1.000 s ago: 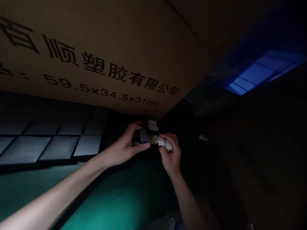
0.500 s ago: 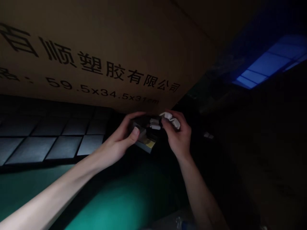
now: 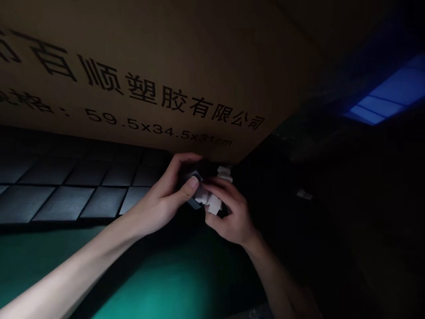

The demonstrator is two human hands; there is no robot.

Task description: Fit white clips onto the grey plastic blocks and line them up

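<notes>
The scene is very dark. My left hand [image 3: 164, 199] grips a small dark block [image 3: 195, 173] just under the lower edge of a big cardboard box [image 3: 159, 66]; thumb and fingers wrap round it. My right hand [image 3: 229, 215] is closed beside it and pinches small white pieces [image 3: 208, 199] against the block. More white pieces [image 3: 224, 173] show just above the right hand's fingers. What the block is cannot be made out.
The cardboard box carries black printed characters and "59.5x34.5x31cm". A tray of dark square cells [image 3: 69, 195] lies at the left on a green mat [image 3: 159, 279]. A small white piece [image 3: 303, 194] lies at the right in the dark. A blue-lit window [image 3: 385, 99] glows at the upper right.
My right hand has dropped from above the block to its lower right side, still pinching white pieces. The left hand keeps hold of the block. The view has shifted slightly.
</notes>
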